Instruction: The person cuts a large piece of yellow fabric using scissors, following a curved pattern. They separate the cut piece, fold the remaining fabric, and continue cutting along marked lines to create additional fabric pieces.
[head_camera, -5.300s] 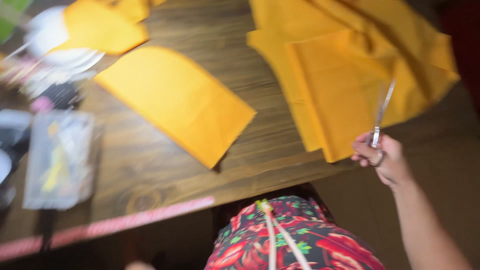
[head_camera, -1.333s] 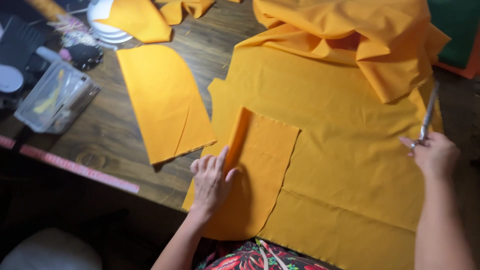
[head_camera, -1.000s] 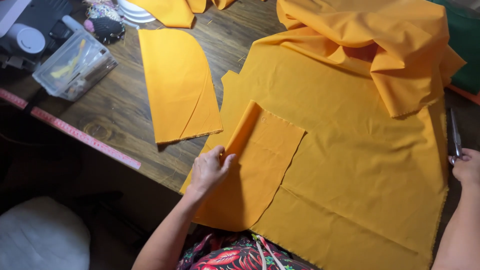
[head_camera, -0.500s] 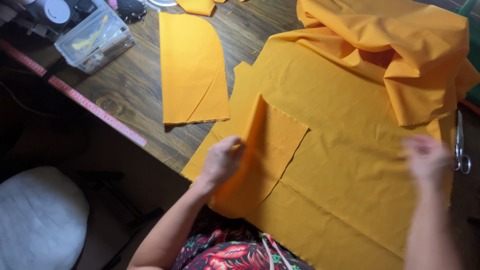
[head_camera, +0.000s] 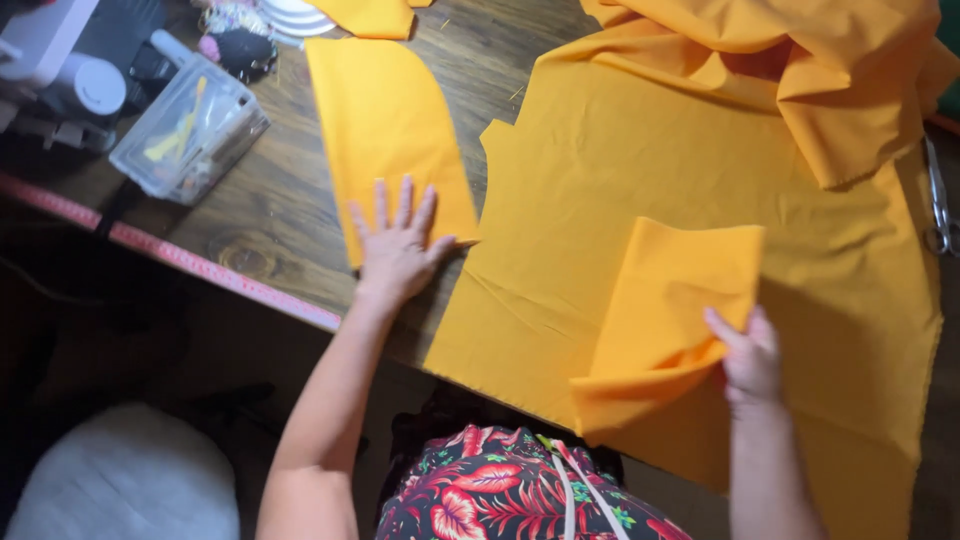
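A large sheet of orange fabric (head_camera: 620, 190) lies spread over the wooden table (head_camera: 270, 210), bunched up at the far right. My right hand (head_camera: 748, 355) grips a smaller cut piece of orange fabric (head_camera: 670, 310), lifted and folded over the big sheet. My left hand (head_camera: 397, 245) rests flat, fingers spread, on the near end of a separate curved orange piece (head_camera: 385, 125) lying on the bare wood. Scissors (head_camera: 937, 205) lie on the fabric at the right edge, apart from both hands.
A clear plastic box (head_camera: 190, 130) of small tools stands at the left, beside a sewing machine (head_camera: 60, 60). A pink measuring tape (head_camera: 200, 265) runs along the table's near edge. White plates (head_camera: 295, 15) and more orange pieces sit at the back. A grey cushion (head_camera: 125, 480) is below left.
My right hand has put the scissors down at the right and taken the small piece. My left hand let go of that piece and moved left onto the curved piece.
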